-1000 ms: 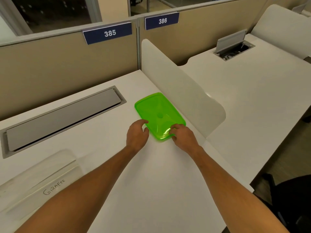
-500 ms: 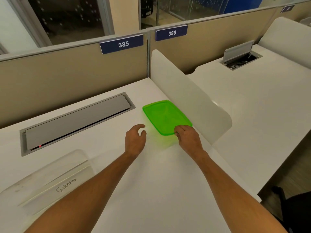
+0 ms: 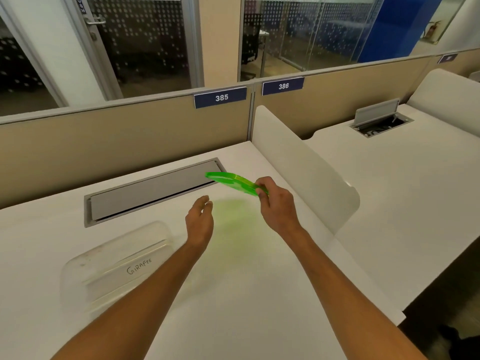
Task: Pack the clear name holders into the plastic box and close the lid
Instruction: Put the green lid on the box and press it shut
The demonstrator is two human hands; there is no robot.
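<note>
My right hand (image 3: 275, 203) grips the near edge of a translucent green lid (image 3: 231, 181) and holds it tilted in the air above the white desk (image 3: 246, 294); a green tint falls on the desk beneath it. My left hand (image 3: 200, 219) hovers just left of and below the lid, fingers loosely apart, holding nothing. A clear plastic box (image 3: 114, 258) lies on the desk at the near left, with a clear holder labelled "Girafee" inside it.
A grey cable-tray flap (image 3: 153, 190) is set into the desk behind my hands. A white curved divider (image 3: 306, 167) bounds the desk on the right, a beige partition (image 3: 117, 141) at the back. The neighbouring desk has an open cable tray (image 3: 379, 120).
The green lid lay flat on the desk under both hands; my right hand has lifted it and swung it left. My left hand has come off it. The view has tilted upward.
</note>
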